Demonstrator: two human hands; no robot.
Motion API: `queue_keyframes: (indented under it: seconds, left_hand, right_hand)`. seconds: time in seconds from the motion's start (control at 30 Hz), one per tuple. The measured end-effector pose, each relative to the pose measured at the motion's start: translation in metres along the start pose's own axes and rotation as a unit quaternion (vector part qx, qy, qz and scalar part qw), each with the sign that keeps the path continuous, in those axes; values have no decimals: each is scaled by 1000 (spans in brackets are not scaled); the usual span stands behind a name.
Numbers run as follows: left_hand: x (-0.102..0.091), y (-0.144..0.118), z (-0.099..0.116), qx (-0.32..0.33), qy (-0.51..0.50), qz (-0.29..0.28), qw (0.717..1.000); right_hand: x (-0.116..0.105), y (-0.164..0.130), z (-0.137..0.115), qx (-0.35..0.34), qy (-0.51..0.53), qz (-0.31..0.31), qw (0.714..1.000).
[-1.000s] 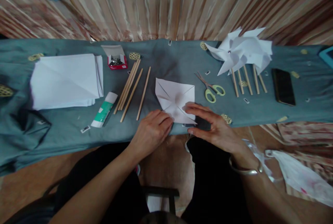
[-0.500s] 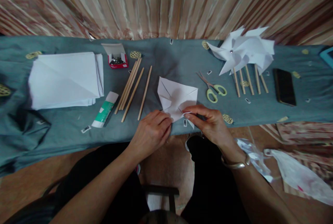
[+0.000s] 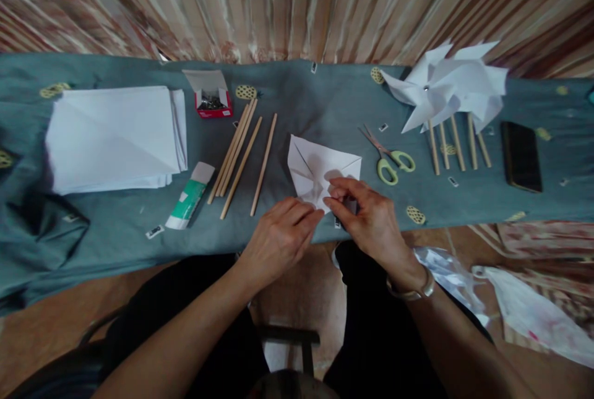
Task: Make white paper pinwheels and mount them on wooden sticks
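Note:
A white paper square (image 3: 325,161), slit inward from its corners, lies near the table's front edge. At its near corner, my left hand (image 3: 285,232) is closed with fingertips pinching the paper. My right hand (image 3: 366,210) pinches the paper just to the right, its thumb and fingers close to the left fingertips. The exact fold between the fingers is hidden. Green-handled scissors (image 3: 387,158) lie open to the right of the paper. Several wooden sticks (image 3: 239,158) rest to its left.
On the left are a stack of white paper (image 3: 111,139), a green-and-white glue stick (image 3: 190,196) and a red box (image 3: 213,102) of small metal pieces. Finished paper pinwheels (image 3: 445,86) and a black phone (image 3: 521,156) lie right. Plastic bags (image 3: 529,306) are on the floor.
My right hand has moved in toward my left hand, bringing its pinched paper part inward. My left hand has shifted slightly right. The whole view has shifted a little.

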State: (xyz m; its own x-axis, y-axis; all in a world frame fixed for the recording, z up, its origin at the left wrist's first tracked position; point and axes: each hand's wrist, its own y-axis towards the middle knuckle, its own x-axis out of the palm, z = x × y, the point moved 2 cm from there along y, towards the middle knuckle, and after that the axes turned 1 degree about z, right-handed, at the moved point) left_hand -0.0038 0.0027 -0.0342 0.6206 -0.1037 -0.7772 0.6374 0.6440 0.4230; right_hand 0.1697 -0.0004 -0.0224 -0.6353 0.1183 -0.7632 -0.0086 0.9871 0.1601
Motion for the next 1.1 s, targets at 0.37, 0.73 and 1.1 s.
queue_keyframes:
  seconds: [0.37, 0.73, 1.1]
  left_hand:
    - [1, 0, -1, -19, -17, 0, 1000]
    - [1, 1, -2, -38, -47, -3, 998]
    - [0, 1, -3, -46, -50, -11, 998]
  right_hand:
    - [4, 2, -3, -56, -69, 4, 996]
    - [6, 2, -3, -63, -102, -5, 993]
    - [5, 0, -8, -73, -117, 12, 990]
